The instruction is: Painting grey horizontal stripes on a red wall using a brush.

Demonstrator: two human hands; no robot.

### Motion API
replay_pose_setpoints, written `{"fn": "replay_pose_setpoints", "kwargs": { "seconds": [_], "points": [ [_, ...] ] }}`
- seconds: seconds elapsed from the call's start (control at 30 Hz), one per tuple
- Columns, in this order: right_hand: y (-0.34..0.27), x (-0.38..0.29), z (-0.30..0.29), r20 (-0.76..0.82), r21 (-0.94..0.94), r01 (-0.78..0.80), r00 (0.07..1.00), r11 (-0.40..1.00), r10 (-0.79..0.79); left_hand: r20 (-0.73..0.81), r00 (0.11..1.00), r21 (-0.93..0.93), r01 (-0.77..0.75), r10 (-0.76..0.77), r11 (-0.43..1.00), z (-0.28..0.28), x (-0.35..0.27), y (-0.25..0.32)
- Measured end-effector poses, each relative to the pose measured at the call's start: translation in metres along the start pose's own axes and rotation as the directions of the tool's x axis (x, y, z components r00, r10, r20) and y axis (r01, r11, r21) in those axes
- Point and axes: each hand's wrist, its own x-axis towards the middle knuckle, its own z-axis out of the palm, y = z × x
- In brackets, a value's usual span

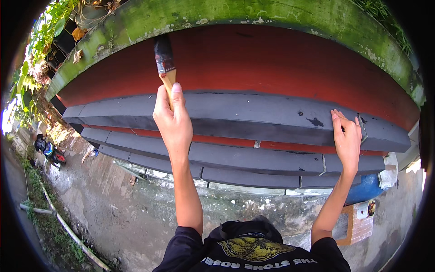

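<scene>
My left hand point(173, 117) grips a flat paintbrush point(169, 77) by its wooden handle, thumb along the near side. Dark bristles point up at the top of a red painted wall band point(258, 64), just under a mossy green concrete edge point(217, 12); whether they touch it is hard to tell. Red and pale paint marks stain the brush's ferrule. Fingers of my right hand point(347, 137) rest on the top and front edge of the uppermost grey ledge point(238, 107), beside a joint and some dark wet-looking spots; it holds nothing.
More grey ledges point(248, 159) step down below. At right are a blue drum point(365, 188) and a block point(362, 226) with a small container point(370, 208). A person sits on a motorcycle point(54, 153) at far left. Bamboo poles point(73, 234) lie at lower left; plants point(30, 78) hang at upper left.
</scene>
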Motion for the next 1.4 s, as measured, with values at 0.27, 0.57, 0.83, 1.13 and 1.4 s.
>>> {"fn": "replay_pose_setpoints", "kwargs": {
  "seconds": [0.27,0.57,0.83,1.13,1.4],
  "points": [
    [0.003,-0.001,-0.002,0.019,-0.01,-0.031,0.999,0.999,0.031,0.077,0.984,0.154,-0.17,0.159,0.973,-0.005,0.021,0.01],
    [-0.001,0.001,0.001,0.016,-0.023,-0.025,1.0,0.999,0.026,0.141,0.974,-0.312,0.214,-0.177,0.926,-0.003,0.005,-0.009],
    [-0.004,0.0,0.001,0.005,-0.056,-0.052,0.999,0.997,0.052,0.399,0.891,-0.148,-0.172,0.219,0.974,0.089,-0.051,0.053],
    [0.003,0.001,0.001,-0.01,-0.017,-0.011,1.0,1.0,0.011,0.301,0.954,-0.147,0.055,-0.008,0.988,0.082,-0.044,0.045],
    [0.007,0.001,0.005,-0.037,-0.009,-0.015,0.999,1.0,0.015,0.373,0.896,-0.213,-0.171,0.242,0.962,0.132,-0.077,0.082]
  ]
}}
